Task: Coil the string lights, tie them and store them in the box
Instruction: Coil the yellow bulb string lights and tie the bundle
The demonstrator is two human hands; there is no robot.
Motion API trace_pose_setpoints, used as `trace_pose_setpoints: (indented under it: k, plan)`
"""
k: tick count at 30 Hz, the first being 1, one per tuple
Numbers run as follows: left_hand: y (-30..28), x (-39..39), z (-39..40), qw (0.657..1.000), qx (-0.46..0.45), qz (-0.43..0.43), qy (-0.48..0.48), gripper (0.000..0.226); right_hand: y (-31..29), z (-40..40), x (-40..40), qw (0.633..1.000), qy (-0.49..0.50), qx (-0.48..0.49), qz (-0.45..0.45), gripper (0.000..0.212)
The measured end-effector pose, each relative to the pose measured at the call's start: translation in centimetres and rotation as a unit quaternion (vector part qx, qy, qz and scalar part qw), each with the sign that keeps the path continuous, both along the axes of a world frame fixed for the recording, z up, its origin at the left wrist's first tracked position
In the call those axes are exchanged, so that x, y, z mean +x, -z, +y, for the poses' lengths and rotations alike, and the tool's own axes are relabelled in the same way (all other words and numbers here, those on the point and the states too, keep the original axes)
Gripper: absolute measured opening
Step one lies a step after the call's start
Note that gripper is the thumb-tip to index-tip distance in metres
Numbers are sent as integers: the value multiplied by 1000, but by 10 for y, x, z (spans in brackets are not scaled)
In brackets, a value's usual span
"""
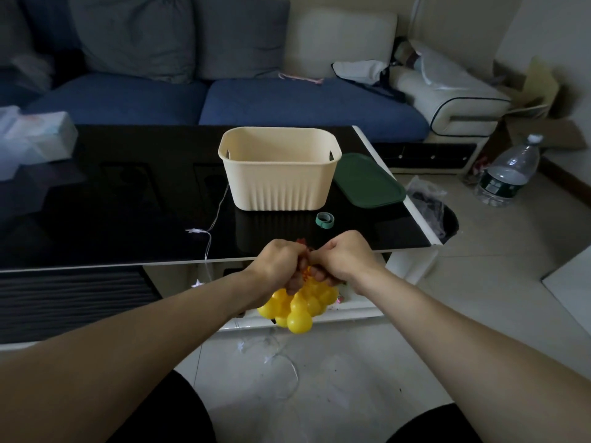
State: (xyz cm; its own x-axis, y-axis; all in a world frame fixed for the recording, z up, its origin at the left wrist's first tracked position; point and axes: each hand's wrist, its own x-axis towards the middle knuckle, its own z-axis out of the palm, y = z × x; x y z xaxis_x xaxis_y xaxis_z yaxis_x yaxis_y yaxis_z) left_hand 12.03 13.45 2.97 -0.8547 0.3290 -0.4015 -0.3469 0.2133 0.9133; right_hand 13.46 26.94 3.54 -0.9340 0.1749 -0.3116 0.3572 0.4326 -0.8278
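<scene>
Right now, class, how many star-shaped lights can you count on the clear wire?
2 clearly: one star-shaped light on the black glass table, one hanging below its edge. Blurred others may lie on the floor.

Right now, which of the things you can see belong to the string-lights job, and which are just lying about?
Job:
- string lights, trailing off the table edge to the floor
- beige box, open
- green lid, beside the box
- green tie strap

Lying about:
- bunch of yellow balls, gripped by left hand and right hand
- water bottle
- tissue pack
- cardboard box
</scene>
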Motion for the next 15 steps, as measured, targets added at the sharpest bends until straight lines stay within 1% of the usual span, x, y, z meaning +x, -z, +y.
trace_pose_setpoints:
  k: [3, 6, 8, 10, 12, 15]
  plan:
    - [-3, -2, -4, 1000, 21, -10, 17, 35, 2, -2, 0, 993, 29, -110, -20, 21]
    - [-4, -2, -10, 998, 22, -8, 57, 29, 3, -1, -2, 965, 53, -238, -97, 13]
    - [-3, -1, -13, 996, -4, 4, 90, 28, 4, 2, -4, 948, 47, -281, -139, 9]
    - [-1, -1, -15, 993, -37, 18, 113, 29, 4, 4, -4, 942, 38, -296, -156, 10]
    - [0, -1, -18, 987, -75, 38, 134, 28, 7, 5, -4, 951, 31, -269, -147, 11]
    - [4, 1, -17, 982, -95, 61, 149, 22, 9, -1, -4, 968, 31, -213, -126, 11]
